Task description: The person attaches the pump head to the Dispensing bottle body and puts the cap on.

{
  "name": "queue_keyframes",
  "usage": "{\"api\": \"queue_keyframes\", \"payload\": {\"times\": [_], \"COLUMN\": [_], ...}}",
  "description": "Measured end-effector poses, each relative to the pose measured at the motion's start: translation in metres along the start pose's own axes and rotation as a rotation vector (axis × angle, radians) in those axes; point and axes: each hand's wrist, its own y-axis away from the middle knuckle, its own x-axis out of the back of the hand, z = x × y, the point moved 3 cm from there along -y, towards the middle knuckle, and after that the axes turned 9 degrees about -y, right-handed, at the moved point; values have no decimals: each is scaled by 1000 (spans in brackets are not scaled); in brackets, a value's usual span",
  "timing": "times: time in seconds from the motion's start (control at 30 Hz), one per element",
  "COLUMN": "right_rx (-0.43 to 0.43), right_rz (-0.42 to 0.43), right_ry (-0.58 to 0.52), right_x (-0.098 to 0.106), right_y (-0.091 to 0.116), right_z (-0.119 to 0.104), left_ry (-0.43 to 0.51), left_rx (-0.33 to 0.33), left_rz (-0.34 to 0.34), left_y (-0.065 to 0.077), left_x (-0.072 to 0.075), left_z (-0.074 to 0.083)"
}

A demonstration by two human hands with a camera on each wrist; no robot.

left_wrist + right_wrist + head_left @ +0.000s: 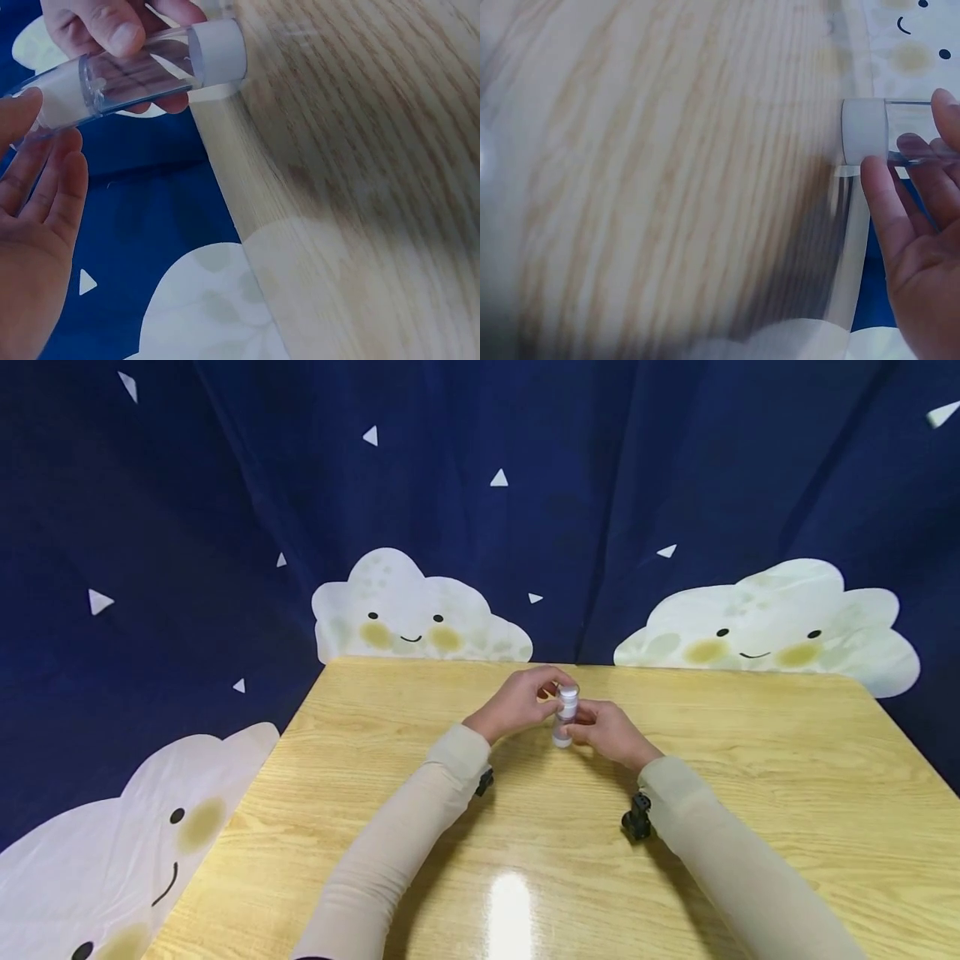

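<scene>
A slim clear bottle (564, 727) with a white base (221, 51) and a white top section stands upright near the table's far edge. Its see-through middle (161, 69) appears to contain no liquid in the left wrist view. My left hand (525, 700) holds the bottle's top between thumb and fingers. Lower down, my right hand (611, 732) grips the clear body from the other side. In the right wrist view, one right fingertip (873, 166) lies at the edge of the white base, while the bottle's upper part is out of frame.
The wooden table (375, 718) has a glossy light-grain surface. Behind it hangs a dark blue curtain (465, 518) printed with smiling clouds and white triangles. A small black device (637, 818) sits at the right sleeve cuff, another (485, 781) at the left.
</scene>
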Motion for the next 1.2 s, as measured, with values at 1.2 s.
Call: {"api": "queue_keyframes", "payload": {"times": [1.2], "right_rx": [148], "right_rz": [88], "right_ry": [506], "right_x": [24], "right_y": [49], "right_z": [-33], "left_ry": [-494], "left_rx": [138], "left_rz": [122], "left_y": [40], "left_x": [15], "left_z": [12]}}
